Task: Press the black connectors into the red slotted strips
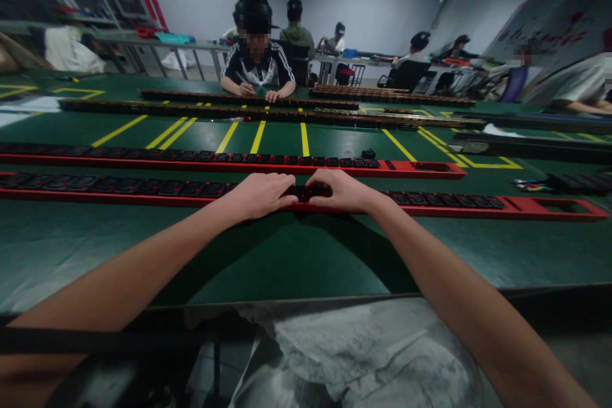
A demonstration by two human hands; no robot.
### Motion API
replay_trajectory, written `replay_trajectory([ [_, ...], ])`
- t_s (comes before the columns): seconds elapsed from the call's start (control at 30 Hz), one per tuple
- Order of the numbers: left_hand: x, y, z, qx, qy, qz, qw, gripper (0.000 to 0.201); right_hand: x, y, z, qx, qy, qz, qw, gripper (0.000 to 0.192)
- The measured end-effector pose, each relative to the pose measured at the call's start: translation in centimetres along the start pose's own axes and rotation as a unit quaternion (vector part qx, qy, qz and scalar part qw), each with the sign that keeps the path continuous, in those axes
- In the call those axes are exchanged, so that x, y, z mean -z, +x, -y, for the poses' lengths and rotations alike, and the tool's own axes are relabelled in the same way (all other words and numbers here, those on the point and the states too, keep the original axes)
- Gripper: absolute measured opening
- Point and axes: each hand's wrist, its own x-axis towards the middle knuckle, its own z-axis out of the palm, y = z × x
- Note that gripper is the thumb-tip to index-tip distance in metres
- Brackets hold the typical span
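Observation:
A long red rail (459, 211) lies across the green table in front of me, with a row of square black pieces (191, 189) set along it. My left hand (265, 194) grips the rail near its middle, thumb at the near edge and fingers over the top. Just to the right, my right hand (342, 191) curls round the same rail, thumb in front and index finger arched behind. Between the two hands a short stretch of black pieces shows. My fingers partly hide whatever lies under them.
Behind it runs a second red rail (415, 170), also filled with black pieces; a small black part (368, 153) sits by it. Farther back lie long dark strips (287, 113) and yellow tape lines (258, 137). Across the table a person (258, 67) holds a pen. Coloured wire ends (530, 185) lie right.

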Motion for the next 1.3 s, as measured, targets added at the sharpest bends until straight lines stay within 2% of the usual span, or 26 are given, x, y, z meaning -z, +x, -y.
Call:
replay_trajectory([
  [0.2, -0.1, 0.1, 0.0, 0.004, 0.012, 0.001, 1.000, 0.034, 0.0, 0.0, 0.2, -0.008, -0.001, 0.006, 1.000, 0.031],
  [0.43, -0.3, 0.0, 0.1, -0.003, -0.032, -0.026, 0.999, 0.035, 0.1, 0.0, 0.1, -0.008, 0.001, 0.006, 1.000, 0.032],
  [0.8, 0.0, 0.4, 1.1, 0.038, -0.145, 0.004, 0.989, 0.045, -0.3, 0.0, -0.3, 0.007, -0.014, 0.004, 1.000, 0.035],
  [1.3, -0.1, 0.5, 1.1, 0.046, -0.166, -0.003, 0.985, 0.047, -0.1, 0.0, 0.0, -0.013, 0.005, 0.003, 1.000, 0.033],
])
